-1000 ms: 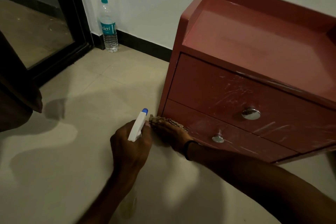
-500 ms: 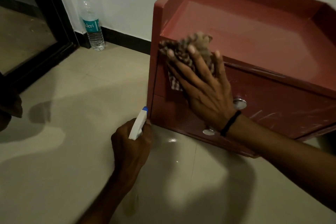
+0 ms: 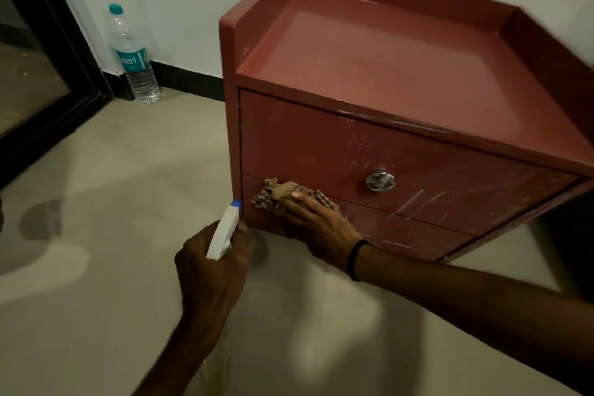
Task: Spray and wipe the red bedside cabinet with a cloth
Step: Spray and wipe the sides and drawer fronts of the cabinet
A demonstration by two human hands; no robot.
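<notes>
The red bedside cabinet (image 3: 369, 74) stands on the floor against the wall, with two drawers and a round metal knob (image 3: 380, 181) on the upper one. My right hand (image 3: 316, 225) presses a checked cloth (image 3: 279, 193) flat against the left end of the lower drawer front. My left hand (image 3: 209, 270) grips a white spray bottle with a blue nozzle (image 3: 225, 231), held just left of the cabinet's bottom left corner. The lower drawer's knob is hidden behind my right hand.
A clear water bottle with a teal cap (image 3: 133, 58) stands by the wall left of the cabinet. A dark-framed glass door (image 3: 48, 74) fills the far left. Beige tiled floor (image 3: 112, 186) spreads in front.
My right hand slid the cloth from the lower drawer up to the cabinet's top left edge, then back down to the lower drawer. My left hand with the spray bottle barely moved.
</notes>
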